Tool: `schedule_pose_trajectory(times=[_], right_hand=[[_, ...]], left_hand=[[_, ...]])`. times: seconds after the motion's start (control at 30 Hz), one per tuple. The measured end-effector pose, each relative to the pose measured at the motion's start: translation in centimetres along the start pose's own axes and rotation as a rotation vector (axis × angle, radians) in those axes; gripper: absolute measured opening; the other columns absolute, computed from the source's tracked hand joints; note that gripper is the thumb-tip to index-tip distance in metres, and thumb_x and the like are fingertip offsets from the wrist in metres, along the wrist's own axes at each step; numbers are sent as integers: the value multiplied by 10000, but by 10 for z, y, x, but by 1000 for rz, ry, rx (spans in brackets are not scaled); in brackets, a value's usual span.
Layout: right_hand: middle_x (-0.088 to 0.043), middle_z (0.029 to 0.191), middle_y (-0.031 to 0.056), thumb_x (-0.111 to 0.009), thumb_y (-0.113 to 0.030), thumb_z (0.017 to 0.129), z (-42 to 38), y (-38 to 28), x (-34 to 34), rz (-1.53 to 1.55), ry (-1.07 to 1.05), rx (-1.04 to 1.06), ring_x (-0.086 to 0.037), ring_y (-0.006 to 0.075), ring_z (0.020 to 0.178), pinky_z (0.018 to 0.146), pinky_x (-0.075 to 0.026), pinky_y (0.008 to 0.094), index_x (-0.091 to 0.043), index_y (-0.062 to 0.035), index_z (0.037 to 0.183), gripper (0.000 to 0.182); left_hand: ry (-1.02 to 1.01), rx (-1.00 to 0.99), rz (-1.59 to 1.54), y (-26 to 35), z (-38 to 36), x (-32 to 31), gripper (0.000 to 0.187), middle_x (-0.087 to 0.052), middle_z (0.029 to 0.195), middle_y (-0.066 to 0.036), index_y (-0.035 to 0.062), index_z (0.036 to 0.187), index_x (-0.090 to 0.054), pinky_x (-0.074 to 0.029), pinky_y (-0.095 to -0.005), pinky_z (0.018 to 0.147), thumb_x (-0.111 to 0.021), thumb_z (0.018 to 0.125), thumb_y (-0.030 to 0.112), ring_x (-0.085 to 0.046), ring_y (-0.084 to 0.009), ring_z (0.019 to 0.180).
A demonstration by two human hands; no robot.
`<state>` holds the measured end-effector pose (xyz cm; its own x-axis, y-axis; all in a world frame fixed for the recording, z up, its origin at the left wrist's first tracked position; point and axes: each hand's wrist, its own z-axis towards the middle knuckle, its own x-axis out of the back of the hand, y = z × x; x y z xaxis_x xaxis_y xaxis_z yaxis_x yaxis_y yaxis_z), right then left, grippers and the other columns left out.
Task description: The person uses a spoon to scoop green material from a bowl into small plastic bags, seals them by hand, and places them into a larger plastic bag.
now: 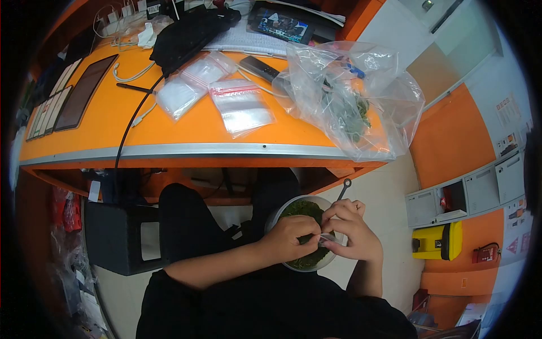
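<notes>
A round bowl (305, 265) with green leafy bits (307, 261) inside sits at my lap. Over it, my left hand (293, 238) pinches the edge of a small clear plastic bag (328, 239). The fingers of my right hand (351, 230) are closed on the same bag from the other side, so the hands nearly meet. What the bag contains is too small to tell. A dark handle with a ring end (345, 185) sticks up from the bowl's far side, behind my right hand.
On the orange desk (192, 131) lie clear zip bags (240, 107), a large clear bag with greenery (361, 107), a black remote (259, 67), a tablet (84, 93), phones and cables. A black stool (116, 237) stands at the left.
</notes>
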<state>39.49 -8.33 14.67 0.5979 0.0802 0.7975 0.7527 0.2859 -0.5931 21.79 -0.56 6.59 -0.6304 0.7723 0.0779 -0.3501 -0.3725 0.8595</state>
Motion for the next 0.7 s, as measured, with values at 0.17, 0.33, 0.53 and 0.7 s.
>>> schedule_pose_trajectory(times=[0.17,0.33,0.53,0.7], right_hand=[[-565,865,-12,-676,-127,650,-3,3,-4,-28,22,11,-488,186,939,828,-228,388,-603,-126,726,105],[-552,776,-8,-659,-133,608,0,0,-3,-67,46,27,-493,188,854,806,-229,376,-548,-108,661,126],[-527,710,9,-612,-159,617,-10,12,0,-8,13,14,-489,202,768,789,-228,388,-488,-112,628,133],[-514,684,20,-607,-176,634,-12,15,3,83,9,32,-485,210,763,778,-231,390,-468,-108,617,155]], left_hand=[[15,21,21,3,2,-2,75,-614,804,-113,7,838,-603,-491,-343,693,-647,788,39,-617,-255,750],[-12,12,38,6,3,-2,58,-618,817,-111,4,861,-596,-491,-336,700,-624,814,23,-620,-251,765],[97,41,0,3,0,1,20,-641,810,-100,9,849,-587,-507,-309,667,-601,845,22,-646,-217,736],[45,90,-26,2,-2,2,29,-649,812,-95,11,865,-579,-511,-296,670,-588,872,37,-652,-189,740]])
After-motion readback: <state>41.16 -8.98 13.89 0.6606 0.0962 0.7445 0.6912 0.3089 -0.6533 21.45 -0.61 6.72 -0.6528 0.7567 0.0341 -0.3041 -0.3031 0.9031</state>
